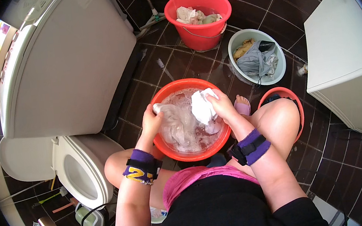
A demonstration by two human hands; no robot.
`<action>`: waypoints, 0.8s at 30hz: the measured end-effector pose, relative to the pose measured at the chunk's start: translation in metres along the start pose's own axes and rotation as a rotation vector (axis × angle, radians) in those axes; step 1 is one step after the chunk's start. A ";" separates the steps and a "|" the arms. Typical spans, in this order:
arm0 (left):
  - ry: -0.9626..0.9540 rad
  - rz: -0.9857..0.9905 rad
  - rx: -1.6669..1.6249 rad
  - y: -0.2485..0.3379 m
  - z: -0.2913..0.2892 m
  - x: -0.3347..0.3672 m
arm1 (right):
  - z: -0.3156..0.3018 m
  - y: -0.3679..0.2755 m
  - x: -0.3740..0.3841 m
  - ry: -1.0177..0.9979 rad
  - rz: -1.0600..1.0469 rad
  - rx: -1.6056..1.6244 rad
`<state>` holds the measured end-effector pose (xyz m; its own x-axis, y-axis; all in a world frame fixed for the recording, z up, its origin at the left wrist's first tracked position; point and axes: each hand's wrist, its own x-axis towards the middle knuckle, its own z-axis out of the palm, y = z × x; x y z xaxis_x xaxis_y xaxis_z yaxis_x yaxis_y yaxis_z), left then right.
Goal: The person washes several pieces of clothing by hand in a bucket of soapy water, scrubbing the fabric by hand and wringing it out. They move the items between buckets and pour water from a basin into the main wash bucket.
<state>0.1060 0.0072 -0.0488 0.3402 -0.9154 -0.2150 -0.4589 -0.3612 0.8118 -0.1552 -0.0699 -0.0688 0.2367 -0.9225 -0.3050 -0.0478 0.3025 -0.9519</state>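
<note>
A wet white cloth garment (201, 106) lies bunched and creased in the round orange plastic basin (167, 147), which sits on the dark tiled floor (176, 65) between the person's knees. The basin holds pale, foamy water, and part of the garment trails under the suds as a thin, translucent fold near the basin's left rim. The left hand (152, 121) is curled shut over that left end of the garment at the rim. The right hand (223, 105) is closed on the thicker bunched part at the basin's upper right rim, lifting it clear of the water.

How much of the garment lies below the foam cannot be made out, and its kind is unclear. The fingertips of both hands are buried in the cloth. A second orange tub (296, 101) at the right is mostly hidden behind the right knee, with only its rim and a dark patch inside showing.

Toward the top edge of the floor stand a red plastic bucket (201, 31) holding pale crumpled clothes and a pale green round bowl (237, 41) with grey and yellow cloth. Along the left edge, a white washing machine (65, 59) carries a strip of small coloured panels, yellow, blue and pink, too bent by the lens to read. A white toilet (78, 168) stands below it.
</note>
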 end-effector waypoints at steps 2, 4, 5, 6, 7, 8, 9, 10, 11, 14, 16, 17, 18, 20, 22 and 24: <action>-0.012 0.012 0.137 0.000 0.005 -0.006 | 0.007 -0.017 -0.005 -0.025 0.064 0.156; -0.133 -0.043 0.319 0.016 0.022 -0.015 | 0.005 -0.023 -0.005 -0.015 0.184 0.321; -0.184 -0.092 0.387 0.021 0.031 -0.020 | 0.004 -0.027 -0.005 -0.012 0.244 0.404; -0.247 -0.052 0.381 0.028 0.037 -0.027 | 0.004 -0.035 -0.008 -0.037 0.316 0.501; -0.308 -0.014 0.374 0.031 0.043 -0.034 | 0.005 -0.046 -0.012 -0.064 0.390 0.598; -0.284 0.079 0.358 0.027 0.053 -0.040 | 0.007 -0.051 -0.013 -0.092 0.464 0.693; -0.319 0.147 0.308 0.024 0.061 -0.042 | 0.008 -0.050 -0.011 -0.097 0.475 0.765; -0.354 0.215 0.258 0.020 0.068 -0.044 | 0.009 -0.046 -0.007 -0.102 0.486 0.837; -0.388 0.282 0.206 0.017 0.074 -0.045 | 0.008 -0.044 -0.005 -0.107 0.497 0.908; -0.503 -0.004 -0.086 0.006 0.077 -0.043 | 0.007 -0.046 0.000 -0.086 0.444 1.000; -0.494 -0.045 -0.269 -0.007 0.074 -0.040 | 0.000 -0.043 0.005 -0.090 0.450 0.930; -0.439 -0.151 -0.342 -0.014 0.071 -0.039 | -0.004 -0.040 0.007 -0.093 0.453 0.895; -0.386 -0.256 -0.416 -0.005 0.064 -0.039 | -0.008 -0.041 0.008 -0.183 0.447 0.846; -0.276 -0.436 -0.600 -0.015 0.059 -0.033 | -0.003 -0.038 0.000 -0.137 0.402 0.528; -0.305 -0.481 -0.736 0.009 0.046 -0.031 | -0.006 -0.031 -0.007 -0.166 0.356 0.264; -0.348 -0.492 -0.935 0.020 0.037 -0.027 | -0.002 -0.017 -0.016 -0.297 0.323 0.124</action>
<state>0.0573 0.0178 -0.0464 -0.0013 -0.7621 -0.6475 0.5117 -0.5568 0.6543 -0.1605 -0.0614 -0.0476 0.4978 -0.6728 -0.5474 -0.0527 0.6065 -0.7933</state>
